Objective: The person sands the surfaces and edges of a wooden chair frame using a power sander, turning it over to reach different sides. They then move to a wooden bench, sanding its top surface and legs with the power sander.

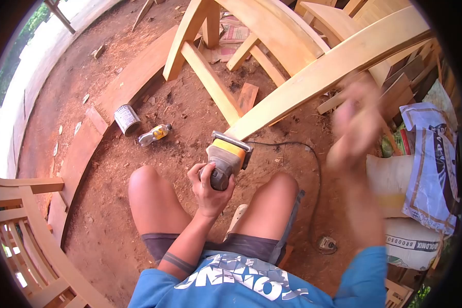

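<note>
My left hand (212,191) is wrapped round the dark body of a yellow and grey power sander (228,156), held above the ground between my knees. The sander's metal-edged pad is beside the lower end of a long pale curved wooden piece (292,95), part of a chair-like frame. My right hand (355,115) is raised at the right, near that long piece, and smeared by motion. Its fingers cannot be made out. A black cord (319,174) runs from near the sander across the dirt.
A paint can (127,119) and a plastic bottle (155,134) lie on the dirt left of the frame. Planks (84,154) stretch along the left. A slatted wooden piece (41,241) stands lower left. Filled sacks (410,244) and stacked wood are at the right.
</note>
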`<state>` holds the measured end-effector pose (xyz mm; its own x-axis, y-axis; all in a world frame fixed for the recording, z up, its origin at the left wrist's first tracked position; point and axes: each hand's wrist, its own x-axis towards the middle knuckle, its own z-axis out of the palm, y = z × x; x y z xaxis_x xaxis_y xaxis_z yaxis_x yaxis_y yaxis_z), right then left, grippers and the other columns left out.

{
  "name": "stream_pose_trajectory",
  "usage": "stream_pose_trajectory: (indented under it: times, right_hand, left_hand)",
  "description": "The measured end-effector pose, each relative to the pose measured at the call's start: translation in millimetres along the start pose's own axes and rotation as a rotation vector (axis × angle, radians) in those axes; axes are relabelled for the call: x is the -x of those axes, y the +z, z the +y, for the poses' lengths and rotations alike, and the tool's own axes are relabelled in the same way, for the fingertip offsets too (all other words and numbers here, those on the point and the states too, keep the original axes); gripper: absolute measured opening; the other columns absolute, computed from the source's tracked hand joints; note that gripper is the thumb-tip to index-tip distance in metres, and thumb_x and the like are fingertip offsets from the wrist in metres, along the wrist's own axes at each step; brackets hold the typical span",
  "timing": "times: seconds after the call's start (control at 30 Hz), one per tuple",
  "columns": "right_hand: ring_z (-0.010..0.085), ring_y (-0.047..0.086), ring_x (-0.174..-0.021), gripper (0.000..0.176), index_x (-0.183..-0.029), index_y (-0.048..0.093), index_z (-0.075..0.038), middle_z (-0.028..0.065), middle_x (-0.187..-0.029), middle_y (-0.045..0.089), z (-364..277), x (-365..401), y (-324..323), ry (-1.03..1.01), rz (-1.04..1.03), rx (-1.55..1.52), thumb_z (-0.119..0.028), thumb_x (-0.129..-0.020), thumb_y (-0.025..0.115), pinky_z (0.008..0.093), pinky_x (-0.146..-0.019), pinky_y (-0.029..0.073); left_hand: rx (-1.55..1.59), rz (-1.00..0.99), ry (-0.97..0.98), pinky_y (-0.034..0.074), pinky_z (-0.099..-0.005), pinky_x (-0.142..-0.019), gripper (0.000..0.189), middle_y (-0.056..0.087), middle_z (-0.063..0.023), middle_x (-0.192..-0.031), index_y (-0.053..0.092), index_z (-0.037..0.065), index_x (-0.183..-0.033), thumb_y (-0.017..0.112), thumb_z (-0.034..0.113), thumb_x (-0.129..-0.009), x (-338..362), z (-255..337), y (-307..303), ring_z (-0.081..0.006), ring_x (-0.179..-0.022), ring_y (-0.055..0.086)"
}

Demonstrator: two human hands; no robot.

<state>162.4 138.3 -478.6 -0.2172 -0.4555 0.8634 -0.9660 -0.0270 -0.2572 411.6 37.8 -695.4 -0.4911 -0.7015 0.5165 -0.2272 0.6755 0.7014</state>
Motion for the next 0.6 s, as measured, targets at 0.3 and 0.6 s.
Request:
stream_pose_trajectory:
  times: [0.3, 0.6]
  right_hand:
    - [0.0150, 0.053, -0.126, 0.072, -0.141, 0.052, -0.003, 0.0090, -0.135, 0.060, -126, 220, 138, 1.922, -0.336, -1.323, -0.059, -0.096, 0.060, 0.0331, -0.110, 0.037]
    - [0.0169, 0.066, -0.110, 0.059, -0.129, 0.062, -0.005, 0.0064, -0.123, 0.068, -124, 250, 168, 1.955, -0.165, -1.400, -0.048, -0.088, 0.068, 0.0322, -0.097, 0.051]
  left_hand:
    - [-0.030, 0.021, -0.088, 0.047, -0.0461, -0.092, 0.069, 0.051, -0.0192, -0.115, 0.055, 0.009, -0.125, 0.088, 0.008, -0.064, 25, -24, 1, -0.0368, -0.108, 0.054]
    - [0.032, -0.132, -0.013, 0.043, -0.0508, -0.098, 0.081, 0.043, -0.0241, -0.125, 0.045, 0.009, -0.134, 0.084, 0.004, -0.064, 39, -29, -4, -0.0421, -0.116, 0.048]
